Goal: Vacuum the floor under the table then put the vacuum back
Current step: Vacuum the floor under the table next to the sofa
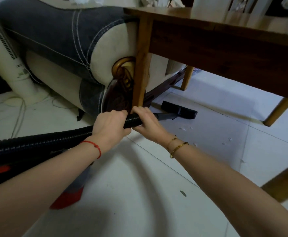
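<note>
Left hand, right hand both grip hose; nozzle under table edge.

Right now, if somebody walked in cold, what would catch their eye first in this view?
Both hands meet mid-frame on the black ribbed vacuum hose: the left hand and right hand each hold it side by side. Just beyond them, the black floor nozzle lies on the pale tile floor under the wooden table. White scraps of debris lie scattered on the tiles to the right of the hands.
</note>
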Available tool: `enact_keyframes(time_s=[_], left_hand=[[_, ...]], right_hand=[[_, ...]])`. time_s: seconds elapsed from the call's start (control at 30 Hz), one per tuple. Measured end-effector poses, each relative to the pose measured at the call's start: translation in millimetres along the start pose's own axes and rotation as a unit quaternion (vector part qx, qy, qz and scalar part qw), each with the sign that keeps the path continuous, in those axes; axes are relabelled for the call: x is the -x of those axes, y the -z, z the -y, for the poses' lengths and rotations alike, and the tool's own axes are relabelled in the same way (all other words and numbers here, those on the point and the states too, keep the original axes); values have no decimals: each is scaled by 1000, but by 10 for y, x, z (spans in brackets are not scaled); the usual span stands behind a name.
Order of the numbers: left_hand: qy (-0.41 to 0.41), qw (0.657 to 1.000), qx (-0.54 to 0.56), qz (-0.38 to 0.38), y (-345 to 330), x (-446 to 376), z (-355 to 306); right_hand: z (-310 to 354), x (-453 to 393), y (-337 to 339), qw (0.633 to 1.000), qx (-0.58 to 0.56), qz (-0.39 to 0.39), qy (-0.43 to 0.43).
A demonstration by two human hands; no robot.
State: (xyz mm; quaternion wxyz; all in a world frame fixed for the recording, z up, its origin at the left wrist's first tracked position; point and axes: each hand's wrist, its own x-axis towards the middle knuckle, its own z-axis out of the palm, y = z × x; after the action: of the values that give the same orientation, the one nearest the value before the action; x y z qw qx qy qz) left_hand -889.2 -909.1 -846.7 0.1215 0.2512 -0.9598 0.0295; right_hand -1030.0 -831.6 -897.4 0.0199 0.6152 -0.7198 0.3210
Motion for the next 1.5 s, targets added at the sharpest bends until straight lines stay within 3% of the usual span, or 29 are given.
enact_keyframes(time_s=[0.43, 0.8, 1.23, 1.5], left_hand=[[-1, 999, -16, -33, 666, 926, 378], [13, 998, -4, -62, 970, 1168, 642], [-25, 998, 10, -49, 730, 936, 249], [-28, 999, 28, -28, 371, 636, -156]], right_hand=[[1162, 209, -11, 1000, -11, -8, -6], [1706, 161, 34, 998, -15, -57, -15], [1203, 384, 217, 999, 14, -39, -17], [627, 490, 366, 999, 26, 27, -39]])
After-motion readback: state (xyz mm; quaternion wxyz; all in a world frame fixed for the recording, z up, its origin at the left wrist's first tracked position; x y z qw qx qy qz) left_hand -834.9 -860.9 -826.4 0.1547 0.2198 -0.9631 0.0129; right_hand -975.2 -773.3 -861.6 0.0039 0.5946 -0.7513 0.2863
